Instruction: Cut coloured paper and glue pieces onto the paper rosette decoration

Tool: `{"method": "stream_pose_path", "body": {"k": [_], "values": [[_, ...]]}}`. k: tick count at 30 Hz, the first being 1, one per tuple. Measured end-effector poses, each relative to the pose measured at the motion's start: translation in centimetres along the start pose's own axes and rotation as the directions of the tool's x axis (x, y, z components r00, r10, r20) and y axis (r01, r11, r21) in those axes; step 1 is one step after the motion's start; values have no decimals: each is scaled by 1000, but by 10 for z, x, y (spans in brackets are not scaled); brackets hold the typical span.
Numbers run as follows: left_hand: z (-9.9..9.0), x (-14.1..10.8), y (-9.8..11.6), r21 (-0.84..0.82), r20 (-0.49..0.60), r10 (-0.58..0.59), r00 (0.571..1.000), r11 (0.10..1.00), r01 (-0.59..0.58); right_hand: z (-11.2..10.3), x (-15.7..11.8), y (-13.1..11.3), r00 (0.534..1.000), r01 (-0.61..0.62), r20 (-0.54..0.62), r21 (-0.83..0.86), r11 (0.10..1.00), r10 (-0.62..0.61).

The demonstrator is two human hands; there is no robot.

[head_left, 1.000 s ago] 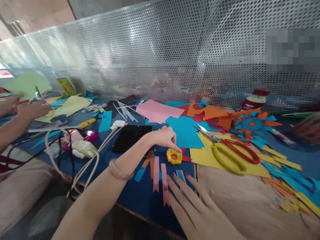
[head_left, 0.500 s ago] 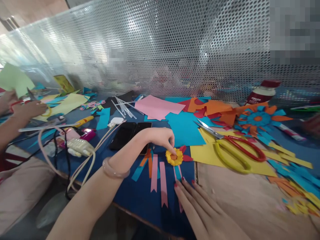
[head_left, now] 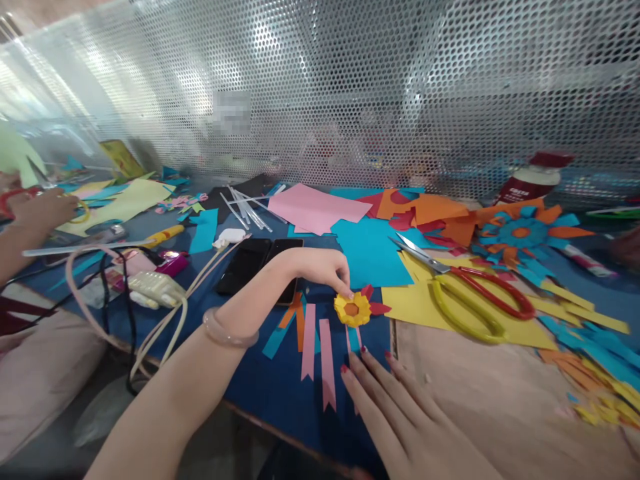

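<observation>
Though visible at top, blue-pink strip (head_left: pixel 355 339) partly hidden by right hand (head_left: pixel 406 415).

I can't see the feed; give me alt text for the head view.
A person's left hand touches a yellow paper flower, while the right hand lies over a blue-and-pink paper strip. Scissors rest on yellow paper further right, before a perforated metal screen.
</observation>
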State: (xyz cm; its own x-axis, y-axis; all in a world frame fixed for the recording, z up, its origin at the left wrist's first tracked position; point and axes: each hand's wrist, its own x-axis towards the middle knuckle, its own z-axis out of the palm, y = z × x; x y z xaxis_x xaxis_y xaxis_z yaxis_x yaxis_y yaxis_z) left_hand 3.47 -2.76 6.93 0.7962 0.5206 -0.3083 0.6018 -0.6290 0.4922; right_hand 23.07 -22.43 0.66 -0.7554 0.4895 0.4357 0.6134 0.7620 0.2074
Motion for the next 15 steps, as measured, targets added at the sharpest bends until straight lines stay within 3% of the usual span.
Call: {"method": "stream_pose_path", "body": {"k": [3,7,15], "values": [[-1,-1,-1,-23,16,12,1000,1000,-11,0,2,-3,998,-63,-14,14,998,63],[0,-1,2,-2,36,-22,999,1000,22,-2,8,-3,997,-47,-55,37,998,49],[0,-1,7,25,60,-52,997,998,50,6,15,-6,965,244,-113,44,969,-238]]}}
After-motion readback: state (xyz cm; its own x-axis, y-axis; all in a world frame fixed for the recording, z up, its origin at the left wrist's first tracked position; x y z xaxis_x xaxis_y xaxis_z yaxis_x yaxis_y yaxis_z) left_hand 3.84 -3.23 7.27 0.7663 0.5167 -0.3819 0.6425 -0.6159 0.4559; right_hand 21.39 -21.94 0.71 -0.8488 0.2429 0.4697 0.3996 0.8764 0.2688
